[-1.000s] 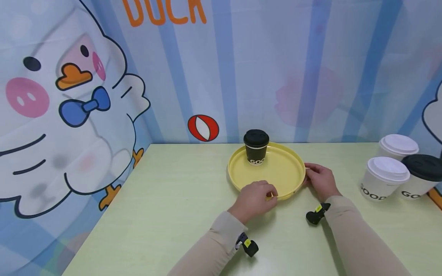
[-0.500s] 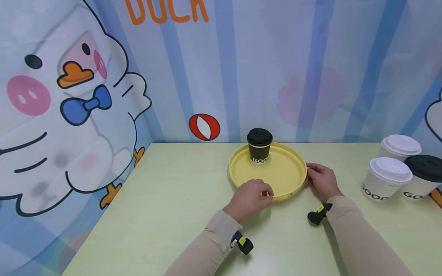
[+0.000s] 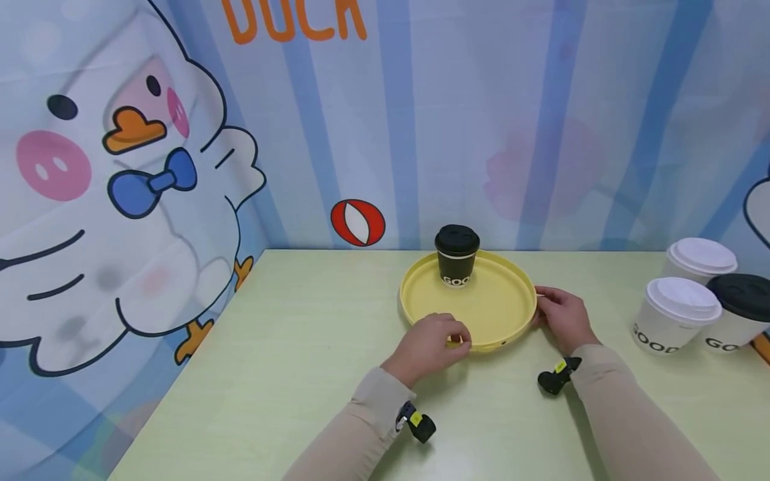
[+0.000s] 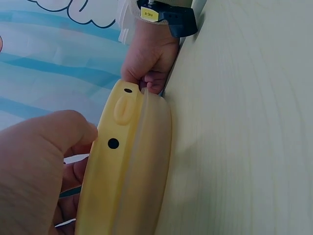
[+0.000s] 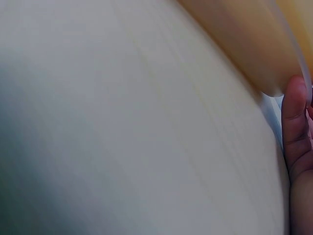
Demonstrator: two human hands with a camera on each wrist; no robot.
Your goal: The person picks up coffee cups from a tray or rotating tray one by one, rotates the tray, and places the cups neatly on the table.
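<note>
A round yellow tray (image 3: 496, 310) with a raised rim lies on the table, a small black paper cup (image 3: 456, 264) with a black lid upright on its back left part. My left hand (image 3: 426, 346) pinches the tray's front rim, thumb and index finger bent toward each other. In the left wrist view the thumb meets the yellow side wall (image 4: 100, 188) near a black dot, other fingers partly hidden behind the rim. My right hand (image 3: 564, 321) holds the right rim with its fingers; one fingertip shows against the tray's edge in the right wrist view.
At the right stand two white cups with white lids (image 3: 683, 300), one behind the other, and a white cup with a black lid (image 3: 744, 297) beside them. A cartoon duck backdrop (image 3: 457, 120) rises at the table's (image 3: 271, 374) back edge.
The tray has turned a little: its front dot slid left while the black cup shifted right at the back. My left hand moved left along with the front rim; the right hand stayed nearly still.
</note>
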